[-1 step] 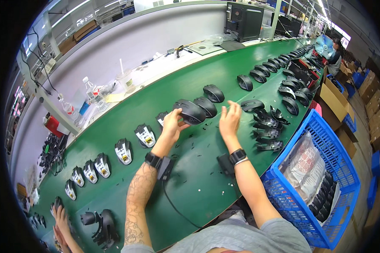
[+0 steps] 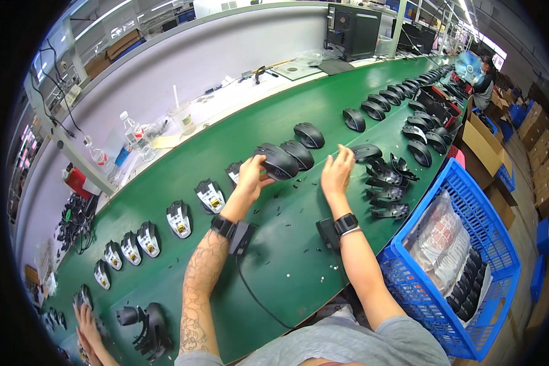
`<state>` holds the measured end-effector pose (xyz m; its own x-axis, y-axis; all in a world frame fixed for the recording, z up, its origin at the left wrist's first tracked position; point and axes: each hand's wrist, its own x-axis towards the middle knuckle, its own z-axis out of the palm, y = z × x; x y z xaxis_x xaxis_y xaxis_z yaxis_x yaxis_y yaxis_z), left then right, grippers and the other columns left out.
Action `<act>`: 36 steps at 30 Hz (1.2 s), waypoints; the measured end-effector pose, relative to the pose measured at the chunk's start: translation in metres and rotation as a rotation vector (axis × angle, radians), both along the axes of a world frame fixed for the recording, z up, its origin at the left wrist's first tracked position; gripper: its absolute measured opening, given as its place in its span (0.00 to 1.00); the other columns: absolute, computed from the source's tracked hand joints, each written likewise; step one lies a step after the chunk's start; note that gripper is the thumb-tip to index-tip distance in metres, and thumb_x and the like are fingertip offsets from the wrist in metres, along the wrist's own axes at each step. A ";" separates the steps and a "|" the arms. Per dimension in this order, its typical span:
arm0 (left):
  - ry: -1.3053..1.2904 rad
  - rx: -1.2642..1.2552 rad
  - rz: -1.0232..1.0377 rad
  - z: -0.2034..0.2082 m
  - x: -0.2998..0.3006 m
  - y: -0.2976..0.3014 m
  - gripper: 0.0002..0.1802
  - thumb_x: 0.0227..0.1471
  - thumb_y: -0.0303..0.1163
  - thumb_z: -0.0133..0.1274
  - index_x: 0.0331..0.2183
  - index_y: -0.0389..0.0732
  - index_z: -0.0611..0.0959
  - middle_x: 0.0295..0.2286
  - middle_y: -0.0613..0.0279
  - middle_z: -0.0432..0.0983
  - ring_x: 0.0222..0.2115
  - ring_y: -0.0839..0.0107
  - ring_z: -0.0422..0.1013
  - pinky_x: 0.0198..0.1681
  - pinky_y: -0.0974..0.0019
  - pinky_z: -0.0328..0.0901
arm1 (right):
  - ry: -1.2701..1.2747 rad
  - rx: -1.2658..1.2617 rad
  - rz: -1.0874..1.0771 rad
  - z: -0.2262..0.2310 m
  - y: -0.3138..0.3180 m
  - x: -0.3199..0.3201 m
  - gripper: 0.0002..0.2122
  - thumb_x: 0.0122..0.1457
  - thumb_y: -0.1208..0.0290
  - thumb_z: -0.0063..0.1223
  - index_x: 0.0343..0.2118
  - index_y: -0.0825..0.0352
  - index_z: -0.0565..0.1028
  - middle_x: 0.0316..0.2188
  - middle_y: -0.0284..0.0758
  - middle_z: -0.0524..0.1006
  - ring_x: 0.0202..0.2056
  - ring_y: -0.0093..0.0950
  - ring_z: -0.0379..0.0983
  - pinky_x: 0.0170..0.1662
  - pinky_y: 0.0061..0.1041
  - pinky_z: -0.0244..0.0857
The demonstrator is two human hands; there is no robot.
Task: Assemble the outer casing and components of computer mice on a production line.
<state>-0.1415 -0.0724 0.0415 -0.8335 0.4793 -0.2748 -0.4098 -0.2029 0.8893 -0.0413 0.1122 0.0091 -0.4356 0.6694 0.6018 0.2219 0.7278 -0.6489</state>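
My left hand [image 2: 251, 178] grips a black computer mouse [image 2: 276, 163] by its left end, beside another assembled mouse [image 2: 297, 155] and a third [image 2: 309, 135] behind it. My right hand [image 2: 338, 172] has its fingers extended and apart, with nothing in them. Its fingertips are close to a black mouse shell [image 2: 366, 152]; whether they touch it I cannot tell. Just below that shell lie several curved black shell pieces [image 2: 385, 193]. To the left, a row of opened mice with white insides [image 2: 179, 219] runs along the green bench [image 2: 274, 244].
A blue plastic basket [image 2: 393, 256] with bagged parts and black pieces stands at the right. Another person's hands [image 2: 88, 323] work at the lower left, near a black fixture [image 2: 146, 329]. More black mice [image 2: 372, 110] line the far bench. Bottles [image 2: 137, 137] stand behind.
My right hand has shifted slightly right and away from me, closer to the black mouse shell. My left hand and its mouse have barely moved.
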 end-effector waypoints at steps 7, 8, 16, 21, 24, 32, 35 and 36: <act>0.953 -0.748 0.014 -0.036 -0.054 0.026 0.19 0.50 0.35 0.44 0.46 0.48 0.72 0.45 0.40 0.62 0.39 0.46 0.68 0.43 0.40 0.61 | -0.189 -0.021 -0.205 -0.011 0.008 -0.006 0.25 0.53 0.75 0.48 0.56 0.60 0.59 0.60 0.54 0.42 0.56 0.53 0.48 0.57 0.41 0.48; 0.999 -0.856 0.093 -0.043 -0.043 0.032 0.19 0.50 0.38 0.45 0.45 0.45 0.74 0.48 0.38 0.59 0.48 0.42 0.59 0.50 0.37 0.53 | -0.200 -0.033 -0.165 -0.018 0.016 -0.004 0.24 0.54 0.75 0.46 0.55 0.62 0.60 0.60 0.51 0.43 0.55 0.53 0.50 0.57 0.41 0.49; 1.266 -1.182 -0.107 -0.028 -0.011 0.026 0.27 0.53 0.47 0.43 0.50 0.40 0.70 0.53 0.51 0.58 0.59 0.49 0.43 0.56 0.37 0.40 | -0.073 -0.164 0.036 -0.028 0.049 -0.001 0.22 0.53 0.81 0.40 0.54 0.68 0.61 0.55 0.48 0.58 0.54 0.44 0.58 0.55 0.34 0.54; 1.252 -1.267 -0.106 -0.023 -0.008 0.018 0.27 0.53 0.48 0.43 0.51 0.46 0.69 0.55 0.48 0.55 0.59 0.47 0.41 0.56 0.36 0.38 | -0.100 -0.043 0.054 -0.027 0.051 -0.010 0.24 0.52 0.81 0.41 0.55 0.67 0.59 0.56 0.45 0.58 0.54 0.42 0.57 0.57 0.34 0.51; 1.282 -1.308 -0.102 -0.022 -0.005 0.024 0.27 0.53 0.49 0.44 0.52 0.48 0.68 0.56 0.46 0.50 0.59 0.45 0.38 0.56 0.35 0.36 | -0.110 0.004 0.069 -0.028 0.072 -0.014 0.25 0.51 0.81 0.42 0.55 0.66 0.60 0.56 0.44 0.60 0.54 0.42 0.58 0.57 0.33 0.51; 1.270 -0.787 0.150 0.001 0.033 0.014 0.32 0.45 0.37 0.54 0.51 0.38 0.65 0.56 0.44 0.48 0.59 0.46 0.38 0.59 0.48 0.40 | 0.439 -0.150 0.242 0.020 0.007 -0.002 0.14 0.53 0.79 0.42 0.43 0.72 0.70 0.35 0.44 0.77 0.38 0.35 0.75 0.42 0.30 0.66; 1.357 -0.497 0.170 0.019 0.045 0.013 0.28 0.41 0.28 0.57 0.47 0.38 0.69 0.53 0.49 0.55 0.55 0.51 0.52 0.56 0.56 0.52 | 0.522 -0.155 0.449 0.034 -0.031 0.002 0.13 0.57 0.72 0.38 0.43 0.72 0.70 0.33 0.43 0.77 0.30 0.26 0.74 0.34 0.23 0.66; 1.374 -0.350 0.060 0.022 0.047 0.011 0.27 0.41 0.28 0.57 0.46 0.38 0.70 0.51 0.50 0.59 0.52 0.53 0.57 0.54 0.57 0.55 | 0.518 -0.152 0.454 0.039 -0.040 0.006 0.13 0.57 0.72 0.38 0.43 0.72 0.70 0.33 0.43 0.77 0.30 0.26 0.74 0.34 0.23 0.66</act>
